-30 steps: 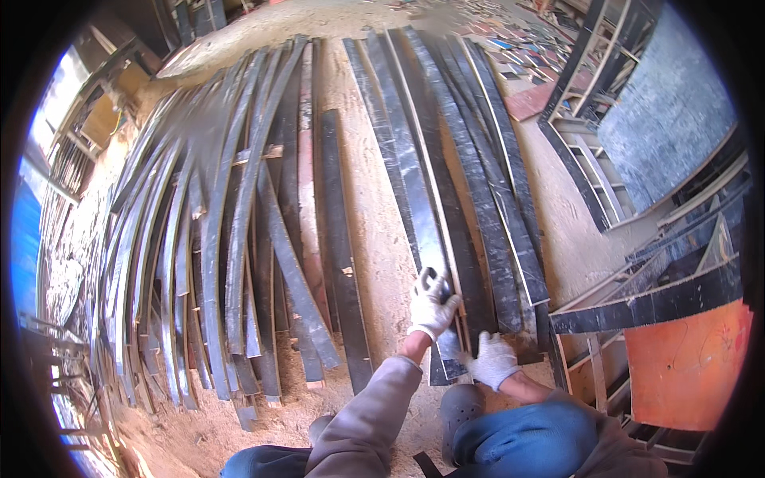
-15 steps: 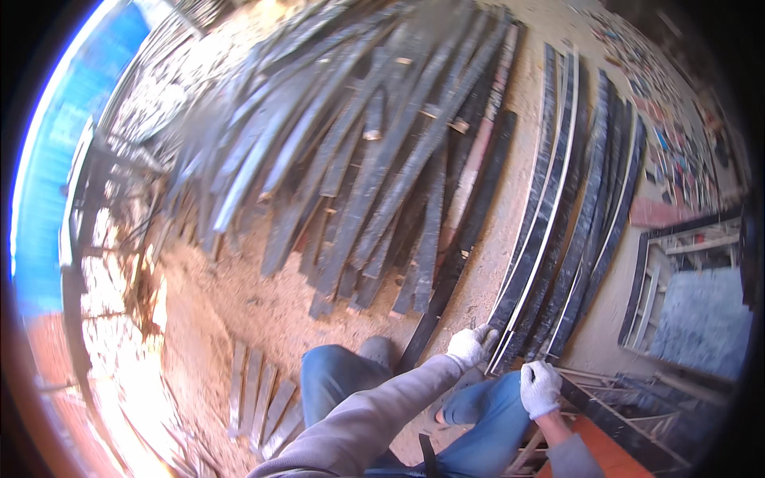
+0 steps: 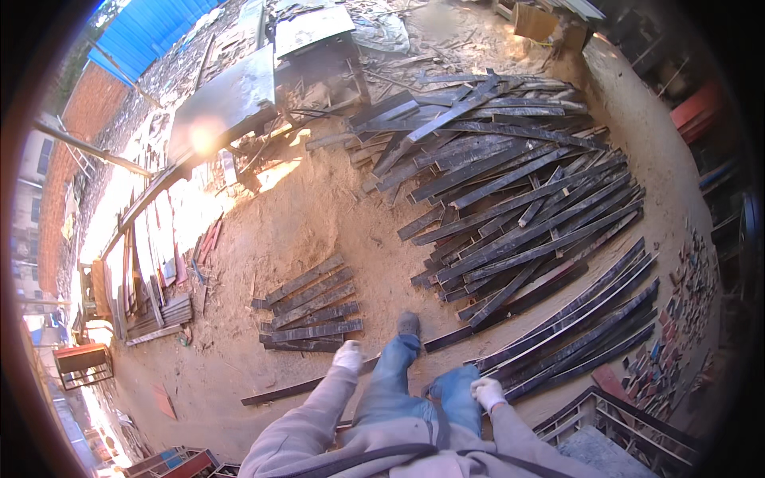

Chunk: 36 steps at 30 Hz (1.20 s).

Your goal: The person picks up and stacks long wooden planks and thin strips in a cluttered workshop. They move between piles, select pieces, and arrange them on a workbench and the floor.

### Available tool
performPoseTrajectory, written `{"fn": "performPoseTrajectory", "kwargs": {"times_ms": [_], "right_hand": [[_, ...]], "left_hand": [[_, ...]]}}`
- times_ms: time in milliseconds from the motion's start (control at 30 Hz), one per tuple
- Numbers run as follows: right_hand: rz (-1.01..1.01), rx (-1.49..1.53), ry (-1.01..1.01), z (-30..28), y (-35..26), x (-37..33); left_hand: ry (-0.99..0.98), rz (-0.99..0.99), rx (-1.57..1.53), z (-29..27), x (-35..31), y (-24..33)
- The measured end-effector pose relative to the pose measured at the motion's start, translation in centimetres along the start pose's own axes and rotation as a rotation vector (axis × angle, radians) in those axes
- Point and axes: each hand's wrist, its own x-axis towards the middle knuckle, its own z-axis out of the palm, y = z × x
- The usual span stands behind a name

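Observation:
My left hand [image 3: 347, 356], in a white glove, is stretched forward on the left, beside my blue-trousered leg. Its fingers are too small and blurred to tell whether they are open or closed. A long dark plank [image 3: 280, 393] lies on the ground and passes behind that forearm. Above my right knee, my right hand [image 3: 488, 393], gloved too, is curled closed, and nothing shows in it. It is nearest to a row of long black-faced planks [image 3: 558, 334] with pale edges. Ahead of the left hand lies a small group of short planks [image 3: 311, 307].
A large tangled heap of dark planks [image 3: 518, 191] spreads ahead on the right. Scattered offcuts [image 3: 669, 319] cover the far right ground. A metal frame [image 3: 621, 426] stands at lower right. A sheet-topped table [image 3: 231, 99] is at far left, and a small orange-topped stand [image 3: 84, 362] at the left edge.
The view has swung to the left and widened. My left hand has left the ends of the black-faced planks and moved to the left. My right hand stays near my right knee.

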Motion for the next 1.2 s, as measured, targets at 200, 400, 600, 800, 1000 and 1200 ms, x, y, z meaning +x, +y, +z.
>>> {"fn": "performPoseTrajectory", "kwargs": {"times_ms": [200, 400, 600, 800, 1000, 1200], "right_hand": [[0.042, 0.3, 0.055, -8.1, -17.1, 1.1], [0.027, -0.154, 0.034, -6.3, -27.8, 6.2], [-0.201, -0.555, -0.027, -3.0, -38.7, 15.0], [-0.308, -0.585, -0.199, 3.9, -56.0, 24.1], [0.121, 0.152, -0.794, 10.4, -80.9, 32.8], [-0.659, -0.437, -0.317, 26.1, -90.8, 34.9]], "left_hand": [[0.081, -0.2, 0.016, -6.8, -1.4, -15.5], [0.035, -0.454, -1.343, -6.8, -6.0, -14.7], [0.312, -0.448, -0.545, -10.3, -3.2, -5.8], [0.501, -0.684, -1.08, -19.2, 1.2, -1.3], [0.573, -0.796, -1.146, -23.0, 6.5, 2.2], [0.297, -0.904, -1.217, -20.5, 11.1, -4.3]]}}
